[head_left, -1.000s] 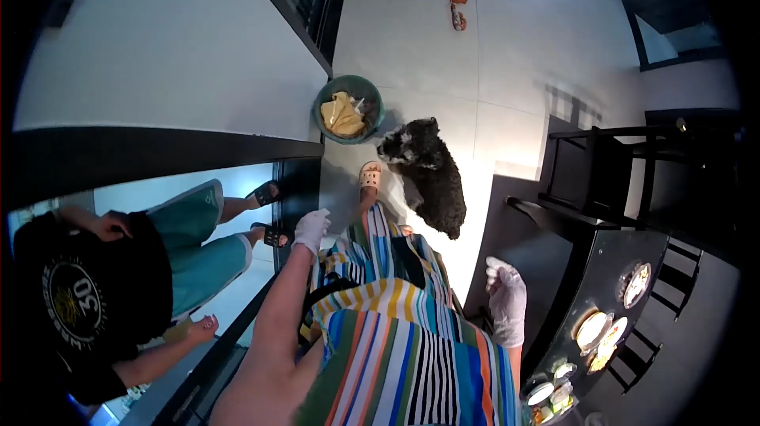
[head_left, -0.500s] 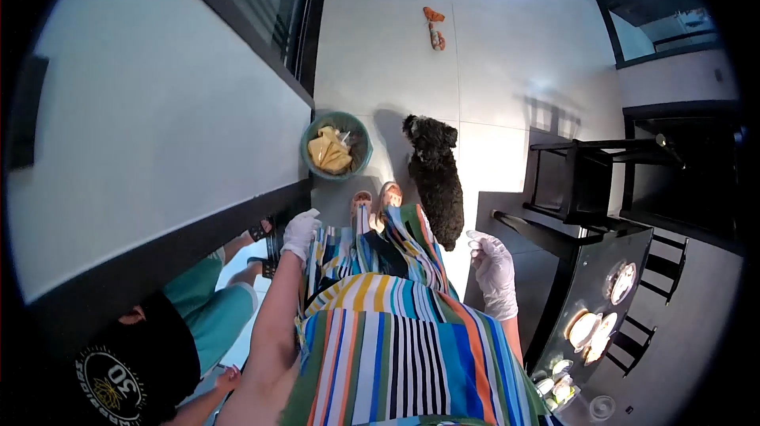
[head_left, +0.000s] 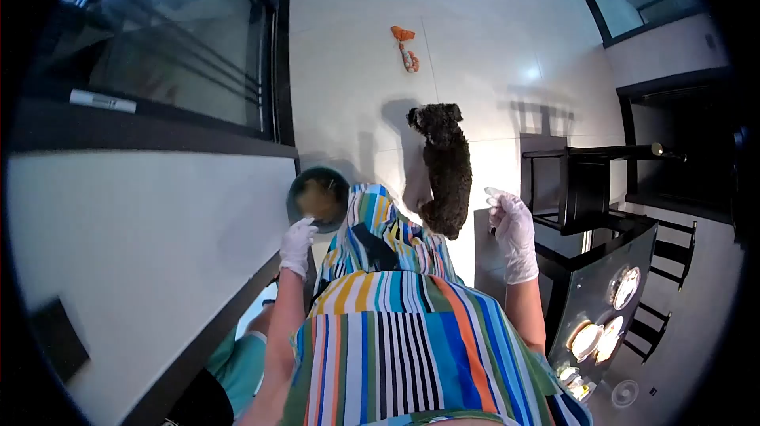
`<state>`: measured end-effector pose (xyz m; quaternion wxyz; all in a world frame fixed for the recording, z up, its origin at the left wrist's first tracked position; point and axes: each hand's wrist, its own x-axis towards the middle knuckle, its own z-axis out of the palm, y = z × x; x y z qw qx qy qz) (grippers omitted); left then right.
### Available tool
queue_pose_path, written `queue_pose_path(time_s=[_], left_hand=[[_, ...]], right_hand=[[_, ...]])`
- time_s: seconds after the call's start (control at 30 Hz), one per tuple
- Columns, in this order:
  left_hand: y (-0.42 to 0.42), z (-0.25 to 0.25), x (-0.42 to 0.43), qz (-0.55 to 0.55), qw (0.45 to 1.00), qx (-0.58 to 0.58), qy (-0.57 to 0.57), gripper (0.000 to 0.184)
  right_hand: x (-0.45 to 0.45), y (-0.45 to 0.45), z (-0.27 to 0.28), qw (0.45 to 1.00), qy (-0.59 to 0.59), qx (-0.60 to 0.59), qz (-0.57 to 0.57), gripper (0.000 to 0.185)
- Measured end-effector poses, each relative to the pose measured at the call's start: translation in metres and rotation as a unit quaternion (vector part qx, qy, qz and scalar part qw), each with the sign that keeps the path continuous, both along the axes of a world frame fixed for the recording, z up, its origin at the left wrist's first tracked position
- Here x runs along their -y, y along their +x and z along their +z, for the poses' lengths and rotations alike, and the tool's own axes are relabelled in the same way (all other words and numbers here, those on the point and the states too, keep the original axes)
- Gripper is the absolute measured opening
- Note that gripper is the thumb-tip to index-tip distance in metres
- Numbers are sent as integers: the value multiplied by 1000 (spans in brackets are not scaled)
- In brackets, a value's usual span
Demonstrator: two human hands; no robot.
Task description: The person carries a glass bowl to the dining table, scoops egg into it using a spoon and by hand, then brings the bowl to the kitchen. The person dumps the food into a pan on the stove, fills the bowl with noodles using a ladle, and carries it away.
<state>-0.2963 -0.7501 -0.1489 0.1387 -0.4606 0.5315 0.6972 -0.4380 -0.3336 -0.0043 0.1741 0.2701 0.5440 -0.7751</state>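
Left grip point(head_left: 297, 246) white-gloved, round dark-green bin point(head_left: 341, 188), blurred tan contents point(head_left: 319, 199)

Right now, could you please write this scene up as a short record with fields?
Left hand: in a thin white glove, nearest the round dark-green bin; grip unclear
Inside bin: tan contents, blurred
Right hand: similarly gloved, fingers curled, right of the black curly-haired dog
Floor: pale tiles; orange-and-white object beyond the dog
Far right: glossy black table bearing pale dishes
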Motion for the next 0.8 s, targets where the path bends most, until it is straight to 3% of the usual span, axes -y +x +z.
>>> queue_pose_path(time_s=[0.3,0.33,0.47,0.5,0.57,0.73,0.77,0.8], left_hand=[[-135,-86,61,59,994,-35,88,23],[-165,-74,57,58,998,-31,11,25],[-294,-63,99,7,999,-46,-28,28],[-339,-38,99,-30,995,7,-94,28],[-373,-56,108,-27,997,-34,-65,28],[-516,-47,131,-100,991,-42,-78,25],[-545,-29,125,-112,986,28,-120,24],[-562,-40,132,-130,981,22,-145,22]], right_hand=[[6,-156,-45,998,19,-4,-55,26],[10,-172,-51,997,33,11,-67,26],[28,-255,-74,992,40,55,-107,26],[35,-280,-73,992,46,51,-107,26],[41,-312,-74,992,61,37,-104,26],[55,-415,-61,980,65,-39,-183,26],[42,-431,-81,974,57,-107,-194,25],[34,-461,-83,968,46,-94,-227,24]])
